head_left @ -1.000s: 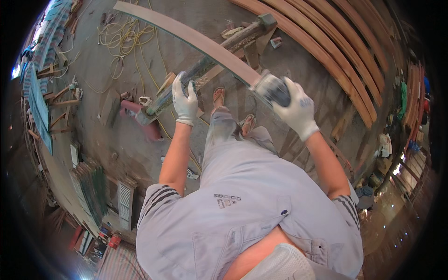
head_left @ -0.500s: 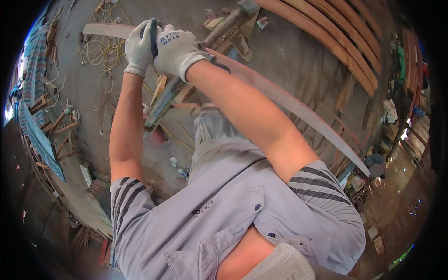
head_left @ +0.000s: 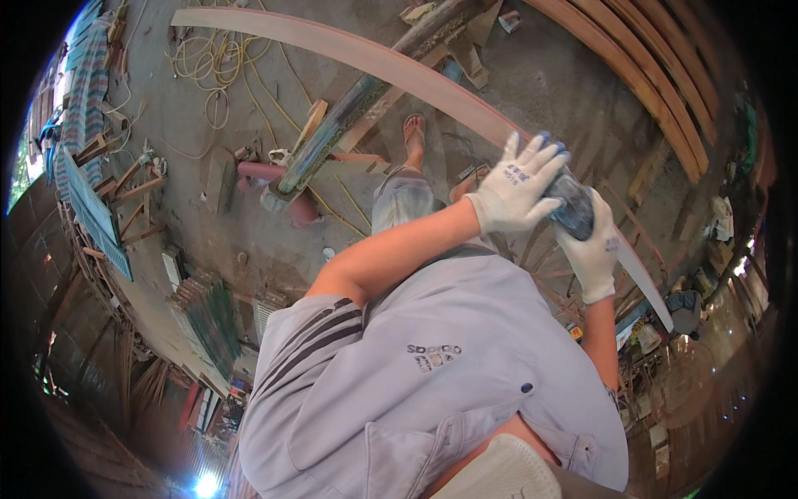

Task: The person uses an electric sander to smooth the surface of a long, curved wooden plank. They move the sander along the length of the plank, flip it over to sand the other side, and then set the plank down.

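A long curved wooden board (head_left: 374,62), pale with a pinkish edge, arcs from far left to near right. Both of my hands are over its right part, in white gloves with blue fingertips. My left hand (head_left: 517,190) is open, its fingers spread beside a dark blue-grey rounded shape (head_left: 573,212). Around that shape curls my right hand (head_left: 600,249), closed. Whether the shape is a hand-held tool or the glove's dark palm I cannot make out. The palms and the board just under them are hidden.
A narrow beam (head_left: 332,125) crosses beneath the board. Yellow cord (head_left: 204,62) lies coiled on the floor at far left. Several curved brown planks (head_left: 632,79) lie at far right. A reddish cylinder (head_left: 262,171) sits near the beam's end. My sandalled foot (head_left: 414,133) is beside the beam.
Both hands have travelled from the board's far left part to its right part. My left hand's fingers have spread out. The view has shifted, showing more of the board and my foot.
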A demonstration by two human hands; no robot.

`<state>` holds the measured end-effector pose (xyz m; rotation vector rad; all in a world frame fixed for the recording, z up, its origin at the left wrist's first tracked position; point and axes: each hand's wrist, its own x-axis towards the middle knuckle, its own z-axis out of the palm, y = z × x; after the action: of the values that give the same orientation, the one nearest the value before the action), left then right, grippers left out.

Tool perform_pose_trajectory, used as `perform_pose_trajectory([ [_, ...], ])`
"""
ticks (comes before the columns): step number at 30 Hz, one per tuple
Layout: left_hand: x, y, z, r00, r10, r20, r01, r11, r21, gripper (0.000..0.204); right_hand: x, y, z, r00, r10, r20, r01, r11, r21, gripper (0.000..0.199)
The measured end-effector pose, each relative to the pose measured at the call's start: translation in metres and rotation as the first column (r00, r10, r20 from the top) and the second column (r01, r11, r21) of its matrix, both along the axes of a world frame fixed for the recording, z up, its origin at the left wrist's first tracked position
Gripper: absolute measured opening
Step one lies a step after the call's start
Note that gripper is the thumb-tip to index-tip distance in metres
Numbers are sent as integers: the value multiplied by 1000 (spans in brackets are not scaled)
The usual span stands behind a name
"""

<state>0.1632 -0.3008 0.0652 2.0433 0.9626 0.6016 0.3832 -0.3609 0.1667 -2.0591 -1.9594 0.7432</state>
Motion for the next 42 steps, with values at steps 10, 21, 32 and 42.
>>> perform_pose_trajectory([
  [10, -228, 98, -70, 757, 248, -605, -86, 955, 284, 88, 4, 10, -2, 998, -27, -49, 28, 999, 23, 74],
  [21, -350, 178, 9, 820, 521, -239, -525, 850, 52, 54, -188, 158, -23, 973, 228, -48, -223, 971, 86, 73],
  [32, -291, 196, 9, 759, 638, 131, -650, 750, 118, 30, -323, 267, -27, 882, 470, -20, -469, 883, 28, 66],
  [42, -93, 72, 20, 816, 521, 250, -533, 846, -25, 16, -133, 127, -19, 945, 323, -54, -321, 946, 47, 79],
])
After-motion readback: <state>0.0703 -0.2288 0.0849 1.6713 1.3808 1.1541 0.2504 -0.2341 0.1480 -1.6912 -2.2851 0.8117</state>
